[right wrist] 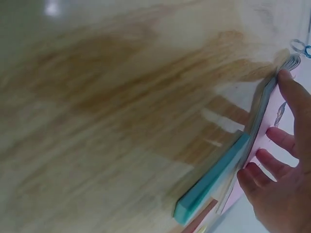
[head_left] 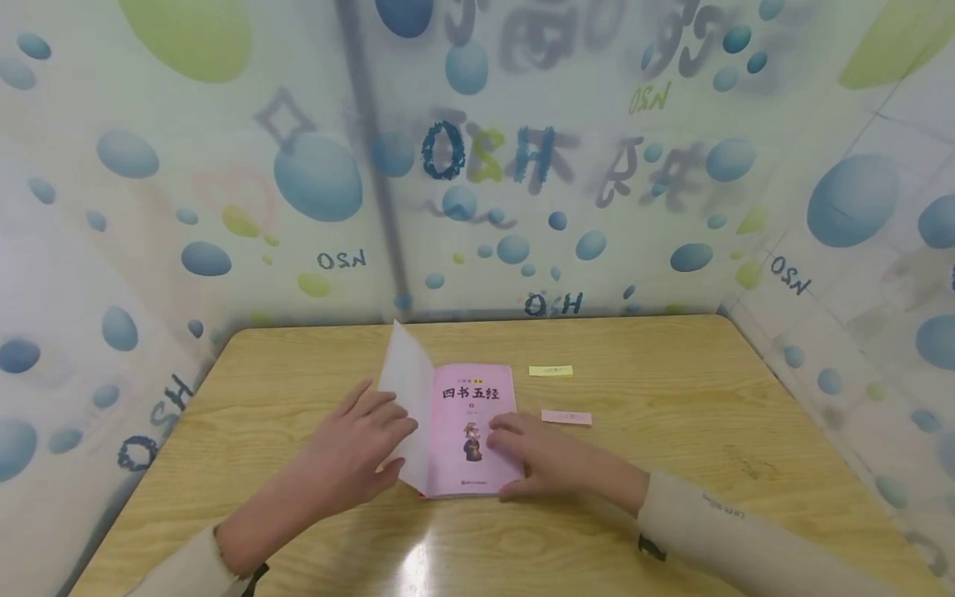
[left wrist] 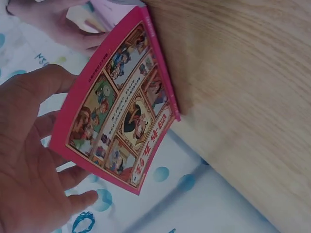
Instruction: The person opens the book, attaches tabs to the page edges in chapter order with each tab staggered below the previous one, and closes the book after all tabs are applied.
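Note:
A book lies on the table with its front cover raised and its pink title page [head_left: 472, 464] showing. The cover [left wrist: 121, 111] has a red border and cartoon pictures on its outer face. My left hand [head_left: 358, 439] is at the cover's free edge; in the left wrist view its fingers are spread, some of them passing behind the cover. My right hand [head_left: 537, 456] rests at the right side of the book. Its fingertips [right wrist: 262, 154] touch the title page, while the thumb lies along the lower right edge.
A yellow paper strip [head_left: 550, 371] and a pink strip [head_left: 565, 418] lie right of the book. In the right wrist view a teal block [right wrist: 209, 179] sits beside the book's edge. A patterned curtain [head_left: 477, 240] stands behind the wooden table [head_left: 671, 373].

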The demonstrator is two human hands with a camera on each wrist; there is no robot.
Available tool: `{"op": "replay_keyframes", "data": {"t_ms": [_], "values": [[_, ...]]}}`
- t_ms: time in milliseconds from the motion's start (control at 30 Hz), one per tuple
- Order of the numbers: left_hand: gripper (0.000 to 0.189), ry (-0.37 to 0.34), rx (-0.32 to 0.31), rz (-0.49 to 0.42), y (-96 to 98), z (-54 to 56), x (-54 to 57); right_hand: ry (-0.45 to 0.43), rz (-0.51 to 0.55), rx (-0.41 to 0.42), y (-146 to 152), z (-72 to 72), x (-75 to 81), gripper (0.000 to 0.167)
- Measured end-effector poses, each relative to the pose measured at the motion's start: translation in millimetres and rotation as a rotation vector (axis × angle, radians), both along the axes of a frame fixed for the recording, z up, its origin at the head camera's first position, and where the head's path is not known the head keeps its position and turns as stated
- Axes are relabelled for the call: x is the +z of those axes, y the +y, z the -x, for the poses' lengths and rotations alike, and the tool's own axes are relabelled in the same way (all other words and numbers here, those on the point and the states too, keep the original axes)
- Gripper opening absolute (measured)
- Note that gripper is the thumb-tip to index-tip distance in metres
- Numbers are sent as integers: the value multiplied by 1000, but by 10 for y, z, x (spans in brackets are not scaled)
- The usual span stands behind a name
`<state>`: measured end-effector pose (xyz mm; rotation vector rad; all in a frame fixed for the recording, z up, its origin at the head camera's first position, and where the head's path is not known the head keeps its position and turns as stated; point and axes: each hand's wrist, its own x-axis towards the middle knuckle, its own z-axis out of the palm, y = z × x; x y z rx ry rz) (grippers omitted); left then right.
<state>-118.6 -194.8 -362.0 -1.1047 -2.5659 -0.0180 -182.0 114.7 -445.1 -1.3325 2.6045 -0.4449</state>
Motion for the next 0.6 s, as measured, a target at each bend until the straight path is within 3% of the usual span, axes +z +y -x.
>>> {"op": "replay_keyframes", "data": {"t_ms": [200, 333, 433, 600], "values": [[42, -102, 101, 67, -81, 32, -94, 45, -41, 22, 1, -25, 6, 75], [42, -232, 160, 96, -154, 103, -198, 53, -58, 25, 8, -33, 6, 73], [43, -319, 177, 86, -203, 154, -293, 63, -69, 31, 22, -35, 5, 72], [51, -412, 154, 44, -220, 213, -470, 71, -86, 45, 61, -23, -3, 74]]}}
